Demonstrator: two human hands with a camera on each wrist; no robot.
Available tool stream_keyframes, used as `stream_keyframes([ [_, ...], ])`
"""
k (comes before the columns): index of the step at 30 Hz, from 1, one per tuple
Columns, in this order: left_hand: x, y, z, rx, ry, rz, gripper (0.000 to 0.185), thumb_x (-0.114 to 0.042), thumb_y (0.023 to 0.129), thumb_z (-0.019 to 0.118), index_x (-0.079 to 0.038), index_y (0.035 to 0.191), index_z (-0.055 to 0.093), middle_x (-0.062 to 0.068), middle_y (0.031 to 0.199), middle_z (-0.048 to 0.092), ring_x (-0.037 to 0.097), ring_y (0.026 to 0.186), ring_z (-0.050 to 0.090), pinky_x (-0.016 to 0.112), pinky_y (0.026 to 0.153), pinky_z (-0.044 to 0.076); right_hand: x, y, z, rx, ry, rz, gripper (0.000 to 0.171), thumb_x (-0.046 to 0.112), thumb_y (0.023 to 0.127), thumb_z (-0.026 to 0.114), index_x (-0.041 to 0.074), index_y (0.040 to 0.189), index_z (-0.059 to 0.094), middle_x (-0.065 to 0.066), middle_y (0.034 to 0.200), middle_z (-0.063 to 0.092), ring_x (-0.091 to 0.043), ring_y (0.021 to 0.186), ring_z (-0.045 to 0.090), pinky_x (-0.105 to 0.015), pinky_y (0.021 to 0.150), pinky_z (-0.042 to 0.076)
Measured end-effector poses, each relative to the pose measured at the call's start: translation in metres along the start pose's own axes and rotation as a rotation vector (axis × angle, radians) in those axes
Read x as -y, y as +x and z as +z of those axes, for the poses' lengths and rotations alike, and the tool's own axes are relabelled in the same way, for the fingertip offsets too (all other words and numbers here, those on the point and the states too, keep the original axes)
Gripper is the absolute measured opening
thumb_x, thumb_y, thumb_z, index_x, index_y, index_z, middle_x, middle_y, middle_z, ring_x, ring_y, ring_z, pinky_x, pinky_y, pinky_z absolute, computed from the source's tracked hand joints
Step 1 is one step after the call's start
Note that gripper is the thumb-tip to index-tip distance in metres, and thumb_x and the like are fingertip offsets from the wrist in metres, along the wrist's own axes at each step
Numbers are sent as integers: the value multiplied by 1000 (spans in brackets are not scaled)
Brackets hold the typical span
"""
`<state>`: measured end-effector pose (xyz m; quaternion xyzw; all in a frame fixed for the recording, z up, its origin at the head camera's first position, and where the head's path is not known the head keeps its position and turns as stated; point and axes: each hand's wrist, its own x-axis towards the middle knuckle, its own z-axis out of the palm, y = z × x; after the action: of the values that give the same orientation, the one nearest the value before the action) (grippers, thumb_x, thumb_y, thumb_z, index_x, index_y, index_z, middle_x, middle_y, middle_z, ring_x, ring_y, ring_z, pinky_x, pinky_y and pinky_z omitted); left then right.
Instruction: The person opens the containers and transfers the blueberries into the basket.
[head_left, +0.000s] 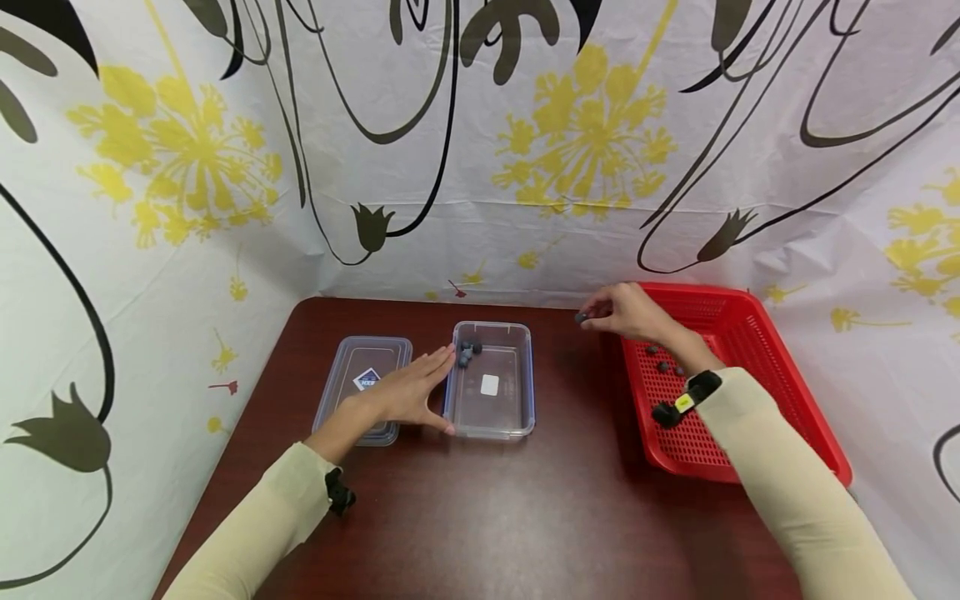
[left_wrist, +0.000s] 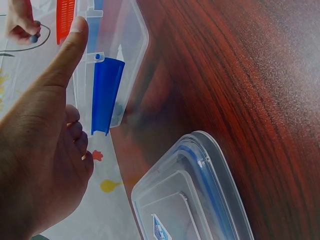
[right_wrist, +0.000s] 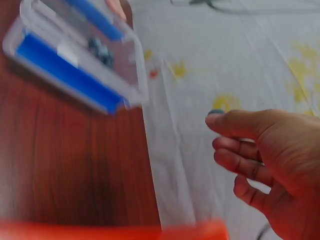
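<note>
My right hand (head_left: 633, 312) pinches a small dark grey lump (head_left: 581, 317) between thumb and fingertips, over the table's far side between the box and the red basket. In the right wrist view the lump (right_wrist: 216, 112) barely shows past the thumb. A clear plastic box (head_left: 491, 417) with blue side clips stands mid-table, several similar lumps (head_left: 467, 354) gathered in its far left corner. Against its left side rests my left hand (head_left: 405, 392), fingers straight and thumb spread toward the near corner. The red basket (head_left: 738, 333) holds several more lumps (head_left: 663, 367) beneath my right forearm.
A clear lid (head_left: 375, 357) with a blue-and-white sticker lies left of the box, partly behind the left hand. The brown table (head_left: 480, 517) ends at a patterned cloth (head_left: 420, 167) hanging behind and at the sides. The basket's raised walls border the right side.
</note>
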<state>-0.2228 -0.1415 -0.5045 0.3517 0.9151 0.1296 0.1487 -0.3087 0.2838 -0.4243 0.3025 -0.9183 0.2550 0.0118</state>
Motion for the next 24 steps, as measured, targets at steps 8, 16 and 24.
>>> stream_keyframes([
  [8,1,0,0,4,-6,0,131,-70,83,79,-2,169,8,13,179,0,28,165,4,50,132,12,-54,-34,-28,29,-34,45,12,12,89,87,10,100,83,2,88,79,-6,73,67,-22,64,51],
  [16,3,0,0,-4,-13,-8,133,-74,81,78,-4,170,8,11,179,-1,26,165,3,49,132,12,-98,-63,-38,35,-47,139,9,6,91,83,5,100,82,-5,88,80,-1,63,57,-23,57,45],
  [24,3,-1,1,3,-9,-8,133,-75,82,76,-5,170,6,10,179,-2,26,165,3,48,132,12,-134,-90,-27,100,-67,273,12,7,91,83,2,102,82,-7,88,80,-7,68,65,-26,60,51],
])
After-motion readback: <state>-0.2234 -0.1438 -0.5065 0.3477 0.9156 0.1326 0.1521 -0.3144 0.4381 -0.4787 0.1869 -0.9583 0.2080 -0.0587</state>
